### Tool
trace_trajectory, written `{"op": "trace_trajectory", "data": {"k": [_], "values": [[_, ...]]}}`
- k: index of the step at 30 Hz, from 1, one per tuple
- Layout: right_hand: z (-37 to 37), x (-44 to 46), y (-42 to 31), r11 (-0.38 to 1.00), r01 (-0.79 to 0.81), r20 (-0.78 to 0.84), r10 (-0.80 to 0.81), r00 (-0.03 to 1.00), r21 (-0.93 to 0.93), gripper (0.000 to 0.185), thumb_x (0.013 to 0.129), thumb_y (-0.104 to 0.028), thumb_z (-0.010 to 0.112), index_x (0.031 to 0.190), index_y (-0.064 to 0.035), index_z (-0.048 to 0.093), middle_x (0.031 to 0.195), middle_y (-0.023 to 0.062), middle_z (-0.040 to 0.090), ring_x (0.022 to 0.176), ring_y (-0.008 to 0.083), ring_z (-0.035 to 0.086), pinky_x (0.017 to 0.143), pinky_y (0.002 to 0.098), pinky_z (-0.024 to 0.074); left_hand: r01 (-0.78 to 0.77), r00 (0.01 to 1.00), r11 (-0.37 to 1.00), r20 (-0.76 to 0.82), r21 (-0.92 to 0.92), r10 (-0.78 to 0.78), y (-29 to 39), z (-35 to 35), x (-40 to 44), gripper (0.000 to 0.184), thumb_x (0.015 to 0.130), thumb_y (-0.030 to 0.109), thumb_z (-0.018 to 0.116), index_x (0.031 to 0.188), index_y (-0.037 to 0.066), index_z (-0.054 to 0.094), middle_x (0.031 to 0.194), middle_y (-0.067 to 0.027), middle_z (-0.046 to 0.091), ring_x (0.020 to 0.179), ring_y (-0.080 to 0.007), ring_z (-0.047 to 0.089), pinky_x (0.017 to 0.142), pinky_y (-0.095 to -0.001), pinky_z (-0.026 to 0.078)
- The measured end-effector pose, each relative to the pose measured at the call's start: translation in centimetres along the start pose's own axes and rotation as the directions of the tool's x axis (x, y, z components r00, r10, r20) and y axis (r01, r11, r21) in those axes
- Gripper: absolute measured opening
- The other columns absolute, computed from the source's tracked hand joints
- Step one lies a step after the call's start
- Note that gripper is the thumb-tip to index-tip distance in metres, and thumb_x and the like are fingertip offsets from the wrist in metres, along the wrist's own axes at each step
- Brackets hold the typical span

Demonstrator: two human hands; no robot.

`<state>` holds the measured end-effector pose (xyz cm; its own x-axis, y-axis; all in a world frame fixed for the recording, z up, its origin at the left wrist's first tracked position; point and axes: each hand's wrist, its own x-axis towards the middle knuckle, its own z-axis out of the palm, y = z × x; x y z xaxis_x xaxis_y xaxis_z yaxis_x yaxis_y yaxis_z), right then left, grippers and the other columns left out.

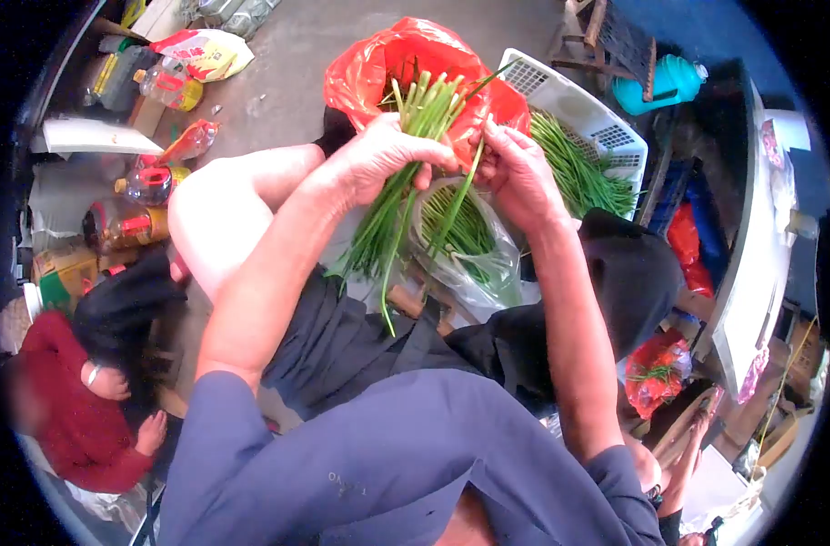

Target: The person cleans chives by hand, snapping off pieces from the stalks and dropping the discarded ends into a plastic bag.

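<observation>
My left hand (383, 159) is closed round a bunch of long green stalks (428, 105) that look like garlic chives. Their pale cut ends point up and away, and the thin green ends hang down over my lap. My right hand (521, 173) pinches a single stalk (460, 198), held slanting beside the bunch. Just beyond both hands is an open red plastic bag (360, 73), its contents mostly hidden. Below and between the hands, a clear plastic bag (501, 268) holds more green stalks.
A white plastic basket (560, 91) with green stalks stands at right, near a teal jug (665, 84) and a wooden stool (606, 45). Bottles (124, 223) line the left side. A person in a red top (69, 409) sits at lower left; another person's arm (683, 464) shows at lower right.
</observation>
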<state>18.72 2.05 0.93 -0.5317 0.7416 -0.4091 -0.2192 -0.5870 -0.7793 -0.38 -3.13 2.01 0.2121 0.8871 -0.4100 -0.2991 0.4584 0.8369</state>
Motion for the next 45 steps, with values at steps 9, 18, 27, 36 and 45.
{"op": "trace_trajectory", "data": {"k": [9, 18, 27, 36, 45], "values": [[0.5, 0.4, 0.6, 0.951, 0.172, -0.109, -0.206, 0.973, -0.257, 0.023, 0.086, -0.027, 0.067, 0.075, -0.0066, 0.065, 0.068, -0.0009, 0.063, 0.056, 0.0065, 0.054, 0.053, 0.0229, 0.0448, -0.006, 1.0, 0.993, 0.029, -0.115, 0.009, -1.8, 1.5, 1.0, 0.019, 0.075, 0.008, 0.072, 0.09, 0.004, 0.061, 0.077, -0.0012, 0.06, 0.054, -0.0072, 0.05, 0.047, -0.021, 0.039], [-0.3, 1.7, 2.2, 0.86, 0.308, -0.206, -0.415, 0.886, -0.408, 0.03, 0.091, -0.03, 0.061, 0.079, -0.0029, 0.065, 0.069, 0.0013, 0.062, 0.057, 0.0065, 0.054, 0.052, 0.0212, 0.0439, 0.064, 0.997, 0.985, 0.051, -0.162, -0.056, -1.2, 0.9, 1.1, 0.016, 0.077, 0.006, 0.068, 0.09, 0.002, 0.06, 0.077, -0.0072, 0.066, 0.051, -0.0065, 0.052, 0.045, -0.0179, 0.039], [-0.1, 2.3, 2.7, 0.913, 0.263, -0.22, -0.339, 0.915, -0.313, 0.033, 0.092, -0.032, 0.059, 0.084, -0.0004, 0.064, 0.074, 0.003, 0.063, 0.06, 0.0077, 0.056, 0.052, 0.0205, 0.0454, 0.069, 0.998, 0.987, 0.003, -0.148, -0.07, -1.4, 0.3, 1.6, 0.014, 0.079, 0.007, 0.066, 0.091, 0.003, 0.059, 0.078, -0.0064, 0.065, 0.052, -0.0073, 0.052, 0.046, -0.0197, 0.04], [-0.1, 2.5, 3.9, 0.803, 0.28, -0.046, -0.356, 0.933, -0.525, 0.032, 0.095, -0.029, 0.054, 0.08, -0.0022, 0.061, 0.065, 0.0002, 0.059, 0.056, 0.0061, 0.051, 0.05, 0.0234, 0.0406, 0.027, 0.999, 0.994, -0.043, -0.11, -0.032, -1.9, 0.5, 1.8, 0.011, 0.078, 0.007, 0.068, 0.086, 0.005, 0.061, 0.069, -0.0038, 0.061, 0.051, -0.0087, 0.054, 0.044, -0.0225, 0.039], [-1.3, 3.3, 4.0, 0.548, 0.316, -0.081, -0.582, 0.809, -0.775, 0.036, 0.093, -0.027, 0.055, 0.069, -0.0004, 0.059, 0.059, 0.0058, 0.058, 0.052, 0.0112, 0.051, 0.049, 0.0307, 0.0409, 0.062, 0.998, 0.995, 0.002, -0.076, -0.062, -1.6, 0.1, 1.6, 0.015, 0.076, 0.01, 0.071, 0.085, 0.005, 0.061, 0.074, -0.0046, 0.063, 0.051, -0.0079, 0.051, 0.047, -0.0212, 0.038]]}}
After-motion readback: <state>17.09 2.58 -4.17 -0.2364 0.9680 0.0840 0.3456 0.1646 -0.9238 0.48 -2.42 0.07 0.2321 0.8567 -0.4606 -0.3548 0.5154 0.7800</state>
